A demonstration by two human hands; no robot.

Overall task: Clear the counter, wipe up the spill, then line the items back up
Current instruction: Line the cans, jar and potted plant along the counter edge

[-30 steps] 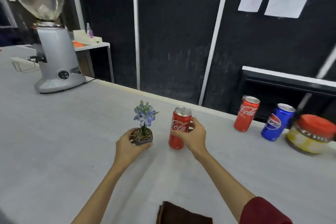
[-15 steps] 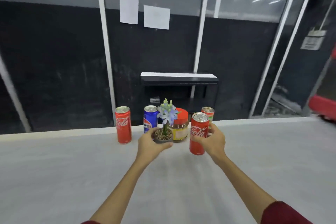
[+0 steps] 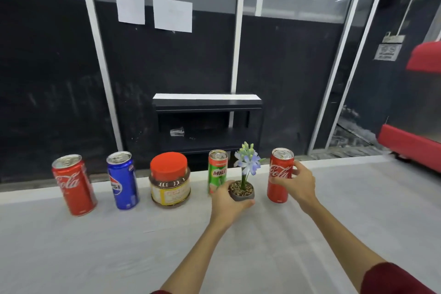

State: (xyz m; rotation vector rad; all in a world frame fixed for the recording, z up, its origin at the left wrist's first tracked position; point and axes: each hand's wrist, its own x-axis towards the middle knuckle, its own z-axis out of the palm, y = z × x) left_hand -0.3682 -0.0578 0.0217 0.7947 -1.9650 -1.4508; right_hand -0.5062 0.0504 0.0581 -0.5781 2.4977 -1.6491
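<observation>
My left hand (image 3: 226,200) grips a small grey pot with a blue flower (image 3: 242,190), low over the white counter (image 3: 119,246) just right of a green Milo can (image 3: 216,169). My right hand (image 3: 297,181) holds a red Coca-Cola can (image 3: 279,174) upright, to the right of the pot. Along the counter's far edge stand another red Coca-Cola can (image 3: 74,185), a blue Pepsi can (image 3: 123,180) and a red-lidded jar (image 3: 170,180). Whether the pot and the held can touch the counter I cannot tell.
A black shelf unit (image 3: 207,112) stands behind the counter against a dark glass wall with two paper sheets (image 3: 152,5). A red machine (image 3: 415,141) sits at the far right.
The view swung right and closer to the row. Both hands carried the flower pot and the Coca-Cola can right, to the far end of the line beside the Milo can.
</observation>
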